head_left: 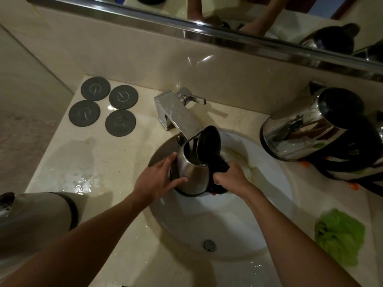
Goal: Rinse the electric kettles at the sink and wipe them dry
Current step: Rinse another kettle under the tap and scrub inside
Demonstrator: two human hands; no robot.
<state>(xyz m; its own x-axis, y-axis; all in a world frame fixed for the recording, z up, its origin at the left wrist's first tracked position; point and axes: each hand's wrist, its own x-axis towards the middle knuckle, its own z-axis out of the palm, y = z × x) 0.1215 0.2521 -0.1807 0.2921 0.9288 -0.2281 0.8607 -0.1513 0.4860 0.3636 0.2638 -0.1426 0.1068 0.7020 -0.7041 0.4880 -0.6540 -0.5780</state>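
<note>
Head view. Steel kettle (191, 168), lid (208, 145) raised, held tilted over the white sink (269, 204), its mouth just under the chrome faucet (176, 110) spout. Right hand (231, 179) clamped round the black handle (217, 166); left hand (157, 179) spread flat against the kettle's steel side, fingers straight.

Surroundings: four dark round coasters (102, 106) at the counter's far left corner, well apart from the sink. Second kettle (310, 129) lying on its side on the right counter, close to the basin rim, black parts and cord beside it. Green cloth (339, 235) near right, beside the sink. Third steel kettle (35, 214) on its side at the near left edge.

Surface: cream stone counter (83, 152), wet patches left of the basin. Beige tiled walls behind and left; a mirror (269, 9) with chrome lower edge above.

Room: bare counter lies between coasters and basin; the right side is crowded.
</note>
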